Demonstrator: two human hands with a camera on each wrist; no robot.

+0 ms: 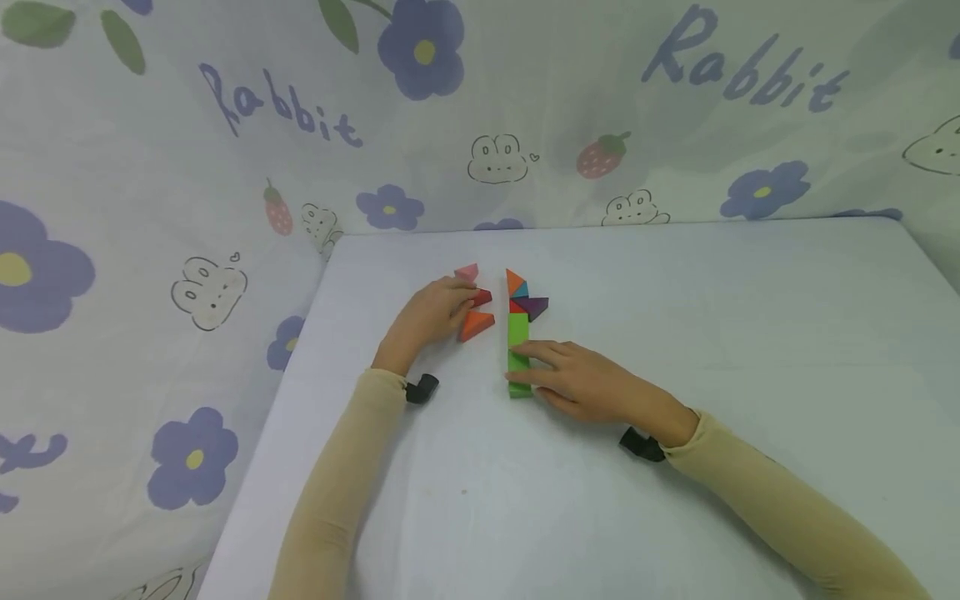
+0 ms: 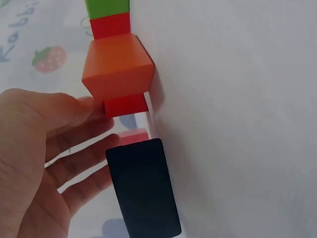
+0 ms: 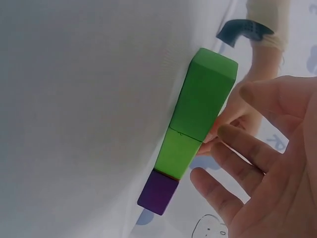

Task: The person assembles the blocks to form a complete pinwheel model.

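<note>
My left hand [image 1: 433, 312] pinches a dark red block [image 1: 483, 297] between thumb and fingers at the left of the blocks. An orange block [image 1: 477, 325] lies just nearer than it, and a pink block [image 1: 468, 272] just beyond. In the left wrist view the orange block [image 2: 119, 67] partly covers the red block [image 2: 128, 105]. My right hand [image 1: 588, 379], fingers extended and spread, touches the green blocks [image 1: 518, 329] in the column. The right wrist view shows a darker green block [image 3: 205, 96] end to end with a light green one [image 3: 178, 152].
Beyond the green blocks the column continues with a red piece [image 1: 516, 307], a blue piece [image 1: 522, 291] and an orange piece [image 1: 514, 282]. A purple block [image 1: 536, 307] juts out rightward. All lie on a white table [image 1: 712, 317], with a patterned cloth [image 1: 540, 108] behind.
</note>
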